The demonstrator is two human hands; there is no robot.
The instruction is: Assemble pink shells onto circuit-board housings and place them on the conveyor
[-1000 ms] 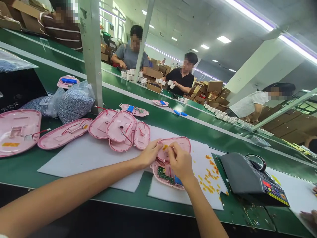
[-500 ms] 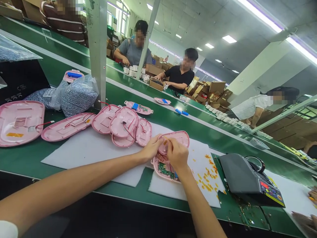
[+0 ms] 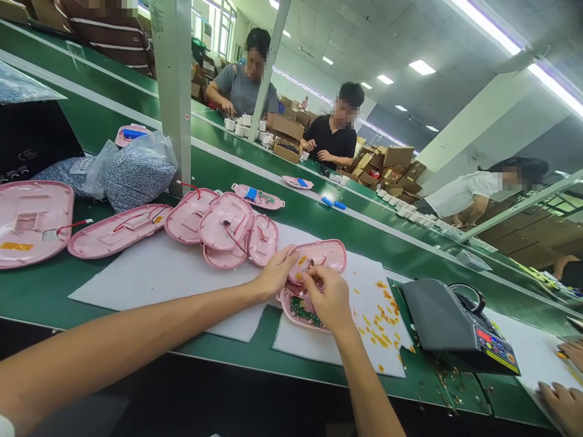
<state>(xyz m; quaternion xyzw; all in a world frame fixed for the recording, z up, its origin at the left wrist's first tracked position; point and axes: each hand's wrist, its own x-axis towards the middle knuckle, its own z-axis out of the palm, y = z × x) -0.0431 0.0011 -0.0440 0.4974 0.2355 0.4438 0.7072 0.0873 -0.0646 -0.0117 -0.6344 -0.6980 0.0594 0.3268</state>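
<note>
My left hand [image 3: 276, 278] grips the left edge of a pink plastic cover [image 3: 334, 256], thumb on its inner face, tilting it up. Strips of amber tape [image 3: 301, 261] and thin wires show inside. My right hand [image 3: 331, 296] is closed in a pinch at the cover's lower inside, where wires meet the fingertips; what exactly it pinches is hidden. Just below lies the matching pink shell [image 3: 288, 303] with a green circuit board [image 3: 298, 308], partly covered by my right hand. It rests on a white foam sheet [image 3: 291, 343].
Several pink covers [image 3: 225, 221] with wires lie to the left, near a bag of small dark pieces [image 3: 139, 173]. Amber tape bits [image 3: 380, 328] are scattered at right, beside a grey tape dispenser [image 3: 437, 328]. Another person's hand [image 3: 562, 403] is at far right. Co-workers sit across the green bench.
My right hand has shifted slightly and its fingers have opened out from the cover's tape, exposing more tape and wires. My left hand keeps its grip on the cover.
</note>
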